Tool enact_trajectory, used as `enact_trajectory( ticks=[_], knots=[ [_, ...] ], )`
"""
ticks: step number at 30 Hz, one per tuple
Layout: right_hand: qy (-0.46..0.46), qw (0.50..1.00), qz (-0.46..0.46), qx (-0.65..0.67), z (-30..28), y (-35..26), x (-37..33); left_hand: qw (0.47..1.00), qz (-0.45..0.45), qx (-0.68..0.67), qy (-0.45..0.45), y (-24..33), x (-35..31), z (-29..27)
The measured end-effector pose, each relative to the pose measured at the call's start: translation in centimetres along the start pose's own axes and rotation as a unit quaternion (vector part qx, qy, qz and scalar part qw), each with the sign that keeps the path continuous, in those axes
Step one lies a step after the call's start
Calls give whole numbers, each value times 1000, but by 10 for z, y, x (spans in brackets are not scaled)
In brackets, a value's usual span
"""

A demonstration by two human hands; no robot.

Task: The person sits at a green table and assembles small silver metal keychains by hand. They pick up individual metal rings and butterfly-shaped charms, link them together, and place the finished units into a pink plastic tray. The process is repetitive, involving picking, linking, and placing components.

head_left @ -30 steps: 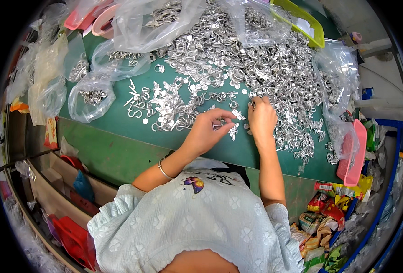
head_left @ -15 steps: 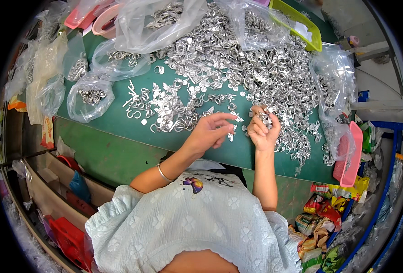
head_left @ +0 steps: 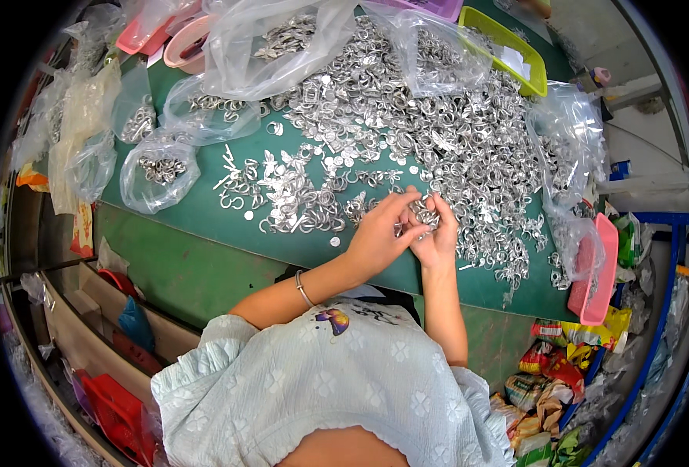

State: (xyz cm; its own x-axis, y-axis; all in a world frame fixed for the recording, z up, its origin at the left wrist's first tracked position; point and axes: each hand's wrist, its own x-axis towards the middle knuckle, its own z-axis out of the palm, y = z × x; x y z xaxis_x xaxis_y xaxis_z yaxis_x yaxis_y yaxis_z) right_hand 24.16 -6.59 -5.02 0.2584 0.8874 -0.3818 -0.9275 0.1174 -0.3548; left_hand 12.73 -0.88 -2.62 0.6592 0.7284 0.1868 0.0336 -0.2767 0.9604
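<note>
My right hand (head_left: 438,243) is cupped around several small silver rings (head_left: 425,215), its fingers curled up about them. Against it, my left hand (head_left: 382,236) has its thumb and fingers closed in at the handful; whatever is between its fingertips is too small to make out. Just left of my hands, a smaller pile of silver rings and butterfly-shaped pieces (head_left: 302,191) lies on the green tabletop (head_left: 228,233). A large heap of silver rings (head_left: 469,132) spreads behind and to the right of my hands.
Clear plastic bags (head_left: 158,171) with metal pieces stand at the left and back. A green basket (head_left: 508,50) is at the back right, a pink basket (head_left: 600,272) at the right edge. Snack packets (head_left: 551,358) fill a blue rack below right.
My left hand has moved right, closing in on the handful in my right hand. My right hand has shifted slightly left. A round silver piece now lies near the table's front edge.
</note>
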Motion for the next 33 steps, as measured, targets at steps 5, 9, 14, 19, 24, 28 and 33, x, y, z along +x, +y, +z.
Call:
enact_trajectory(
  ticks=[5, 9, 14, 19, 24, 28, 33],
  knots=[
    [90, 996, -6, 24, 9, 4, -3, 999, 17, 15, -22, 3, -7, 0],
    [-30, 998, 12, 60, -10, 1, -3, 999, 42, 8, -27, 9, -10, -3],
    [-23, 991, -39, -124, 0, -16, -3, 1000, -1, -2, 6, 14, -19, -29],
    [24, 544, -286, -788, 21, -13, 9, 998, -19, 28, 52, 11, -26, -45],
    [51, 349, -218, -910, 36, -2, 13, 998, -21, 21, 59, 11, -30, -47],
    [3, 522, -297, -800, 28, -20, 13, 998, -48, 10, 50, 11, -30, -52],
    [-21, 926, -81, -368, 23, -23, 4, 982, -112, -154, 19, -1, -31, -51]
  ],
)
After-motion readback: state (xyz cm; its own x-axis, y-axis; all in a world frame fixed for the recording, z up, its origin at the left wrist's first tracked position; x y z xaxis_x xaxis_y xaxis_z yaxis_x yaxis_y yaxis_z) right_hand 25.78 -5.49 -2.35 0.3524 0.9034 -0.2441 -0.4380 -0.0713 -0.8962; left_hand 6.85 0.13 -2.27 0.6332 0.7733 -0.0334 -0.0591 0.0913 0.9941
